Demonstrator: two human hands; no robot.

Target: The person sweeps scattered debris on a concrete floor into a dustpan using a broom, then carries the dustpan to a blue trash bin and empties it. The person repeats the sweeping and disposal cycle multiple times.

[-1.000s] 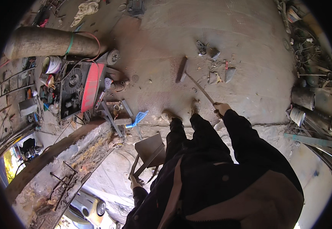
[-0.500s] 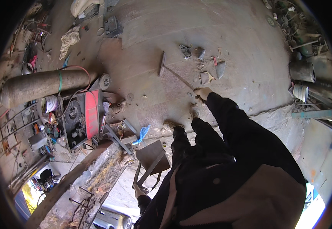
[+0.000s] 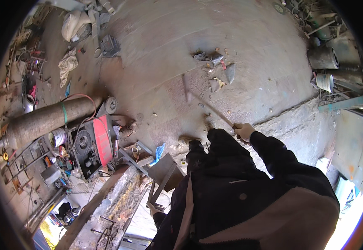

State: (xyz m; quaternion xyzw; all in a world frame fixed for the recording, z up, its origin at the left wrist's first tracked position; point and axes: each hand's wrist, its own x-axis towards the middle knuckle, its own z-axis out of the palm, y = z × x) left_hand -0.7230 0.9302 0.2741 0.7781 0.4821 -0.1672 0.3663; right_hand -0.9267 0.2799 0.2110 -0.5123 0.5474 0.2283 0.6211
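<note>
My right hand (image 3: pixel 243 131) is closed round the handle of a long T-headed push broom (image 3: pixel 214 110). Its narrow head (image 3: pixel 188 89), blurred by motion, is on the concrete floor ahead of my feet. Down at my left side, my left hand (image 3: pixel 154 208) grips the bar handle of a boxy grey metal dustpan (image 3: pixel 164 171); the fingers are partly hidden. Beyond the broom head lies scattered rubbish: a grey wedge-shaped scrap (image 3: pixel 230 73), a torn brownish piece (image 3: pixel 216 85) and crumpled dark scraps (image 3: pixel 201 56).
A large gas cylinder (image 3: pixel 52 121) lies at left beside a red-sided machine (image 3: pixel 102 141) and a cluttered rack. A rough concrete ledge (image 3: pixel 94 208) runs near my left. At right stand a white bucket (image 3: pixel 325 82) and a dark drum (image 3: pixel 324 57). A blue rag (image 3: pixel 158 153) lies near the dustpan.
My right hand has drawn back toward me and to the right, pulling the broom head closer. The dustpan stays at my left side. The whole view has shifted slightly.
</note>
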